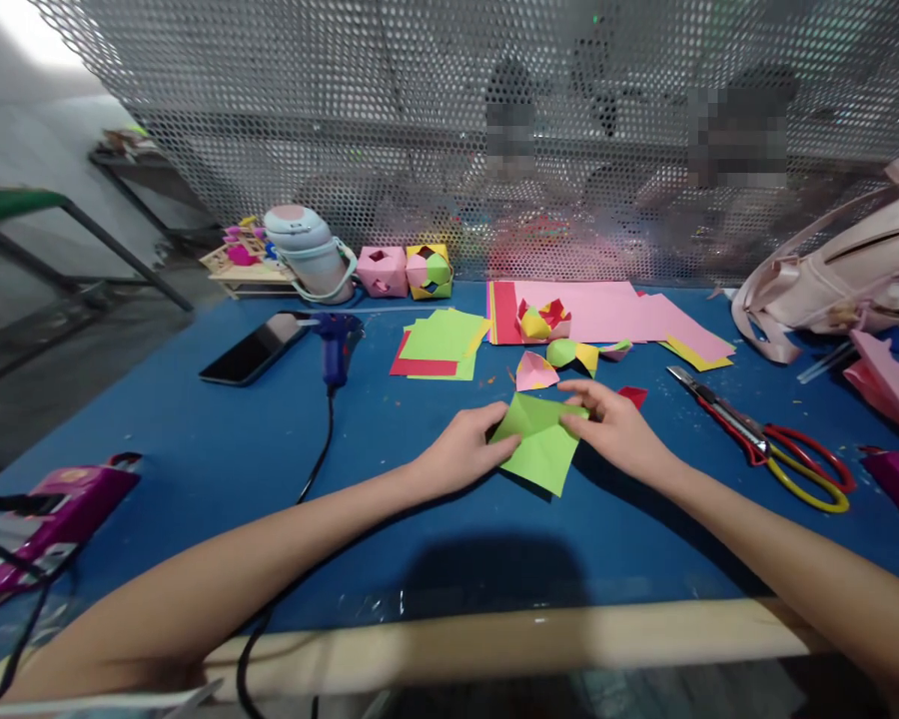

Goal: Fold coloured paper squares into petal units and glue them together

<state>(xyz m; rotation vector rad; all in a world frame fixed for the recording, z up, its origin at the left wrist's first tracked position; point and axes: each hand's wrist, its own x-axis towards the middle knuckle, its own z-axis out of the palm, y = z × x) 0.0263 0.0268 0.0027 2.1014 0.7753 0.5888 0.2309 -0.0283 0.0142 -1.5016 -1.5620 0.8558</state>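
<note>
A square sheet of green paper (543, 454) with crease lines is held between my two hands, above the blue table. My left hand (470, 444) pinches its left edge, the thumb lying on top. At the upper right corner my right hand (615, 427) grips the sheet between thumb and fingers. Just beyond the sheet lie a folded pink paper piece (535, 371) and a chain of green and yellow folded pieces (573, 355). A small red folded piece (633, 396) sits beside my right hand.
A blue glue gun (335, 350) with a trailing cord and a phone (255, 348) lie left. Loose green sheets (442, 335) and pink sheets (606, 308) lie farther back. Red-and-yellow-handled scissors (809, 464) and a utility knife (719, 409) rest right. A bottle (311, 255) stands at the back.
</note>
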